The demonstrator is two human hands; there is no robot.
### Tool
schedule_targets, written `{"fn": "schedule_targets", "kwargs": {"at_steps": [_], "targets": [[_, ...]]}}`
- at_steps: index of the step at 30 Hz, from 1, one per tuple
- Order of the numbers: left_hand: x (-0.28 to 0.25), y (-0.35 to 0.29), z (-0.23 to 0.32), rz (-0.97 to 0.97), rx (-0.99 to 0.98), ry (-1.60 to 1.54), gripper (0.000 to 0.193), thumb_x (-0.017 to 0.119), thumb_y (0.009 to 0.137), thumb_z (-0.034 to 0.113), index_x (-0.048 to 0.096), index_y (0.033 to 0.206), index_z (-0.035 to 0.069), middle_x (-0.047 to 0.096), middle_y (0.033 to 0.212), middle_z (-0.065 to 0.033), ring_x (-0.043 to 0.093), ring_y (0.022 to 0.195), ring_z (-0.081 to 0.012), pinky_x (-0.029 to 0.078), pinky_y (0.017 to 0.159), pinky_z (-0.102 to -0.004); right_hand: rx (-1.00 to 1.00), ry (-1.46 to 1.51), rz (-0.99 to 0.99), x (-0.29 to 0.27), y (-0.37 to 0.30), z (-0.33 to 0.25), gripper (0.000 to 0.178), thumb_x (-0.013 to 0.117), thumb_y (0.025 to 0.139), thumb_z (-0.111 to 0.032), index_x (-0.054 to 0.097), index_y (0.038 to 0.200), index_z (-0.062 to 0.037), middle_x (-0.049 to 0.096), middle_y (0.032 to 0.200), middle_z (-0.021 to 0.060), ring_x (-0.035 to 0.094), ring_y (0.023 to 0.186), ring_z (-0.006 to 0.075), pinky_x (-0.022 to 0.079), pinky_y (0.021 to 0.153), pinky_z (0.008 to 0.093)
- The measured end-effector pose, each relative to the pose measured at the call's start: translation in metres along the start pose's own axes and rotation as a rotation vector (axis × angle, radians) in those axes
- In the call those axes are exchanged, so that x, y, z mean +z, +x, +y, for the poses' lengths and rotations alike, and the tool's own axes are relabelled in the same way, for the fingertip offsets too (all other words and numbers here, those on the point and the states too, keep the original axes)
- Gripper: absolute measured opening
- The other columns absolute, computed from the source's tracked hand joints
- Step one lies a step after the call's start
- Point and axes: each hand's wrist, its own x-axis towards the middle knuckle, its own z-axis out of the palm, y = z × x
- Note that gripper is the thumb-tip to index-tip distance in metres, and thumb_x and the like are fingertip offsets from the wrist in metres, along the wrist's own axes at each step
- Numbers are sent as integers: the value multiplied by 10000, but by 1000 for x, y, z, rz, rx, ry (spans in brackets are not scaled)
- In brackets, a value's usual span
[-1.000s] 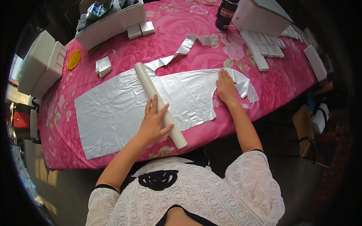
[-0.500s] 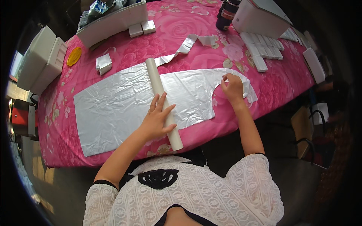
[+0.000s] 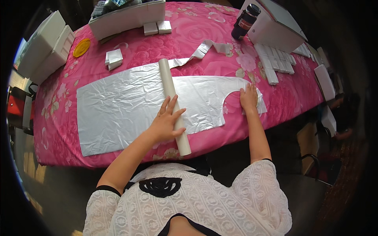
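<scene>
A silvery plastic apron point(image 3: 114, 106) lies spread across the table, its wide end at the left and a curved cut-out at the right. One long strap point(image 3: 202, 50) trails off its far edge. Across its middle rests a pale, smooth tube point(image 3: 167, 78). On this tube lies my left hand point(image 3: 167, 122), fingers spread and thumb apart, pressing from above rather than wrapping round it. My right hand point(image 3: 249, 99) lies flat on the apron's narrow right end, beside the cut-out, with its fingers stretched out. Part of the apron's end is hidden under that hand.
A pink flowered cloth point(image 3: 189, 31) covers the table. Folded silvery packets point(image 3: 275, 59) lie at the far right, near a dark flask point(image 3: 246, 21) and a white box point(image 3: 271, 29). White foam boxes point(image 3: 47, 39), a yellow oval piece point(image 3: 81, 48) and a small folded packet point(image 3: 114, 59) are at the left.
My right hand has gone from curled fingers above the apron's right end to lying flat on it. My left hand stays on the tube. The whole view has shifted slightly.
</scene>
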Motion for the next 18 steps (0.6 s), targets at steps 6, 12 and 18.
{"fn": "schedule_targets", "kwargs": {"at_steps": [6, 12, 18], "targets": [[1, 2, 5, 7, -21, -25, 597, 628, 683, 337, 502, 1217, 104, 91, 1458, -180, 2, 1343, -396, 189, 1062, -480, 39, 569, -172, -41, 11, -133, 456, 539, 815, -435, 583, 894, 12, 629, 887, 194, 594, 863, 335, 456, 762, 392], [3, 5, 6, 24, 6, 5, 572, 634, 676, 334, 525, 1186, 100, 109, 1451, -187, 4, 1341, -401, 184, 1063, -484, 56, 289, -393, -27, 64, -250, 660, 509, 759, -611, 652, 891, 19, 637, 904, 211, 623, 894, 302, 502, 682, 374], [4, 5, 8, 13, -18, -5, 576, 642, 656, 321, 528, 1176, 100, 111, 1450, -192, 8, 1340, -404, 184, 1064, -481, 225, 694, -620, 4, 110, -227, 347, 578, 755, -273, 638, 858, 53, 639, 928, 188, 648, 768, 229, 506, 570, 330]]}}
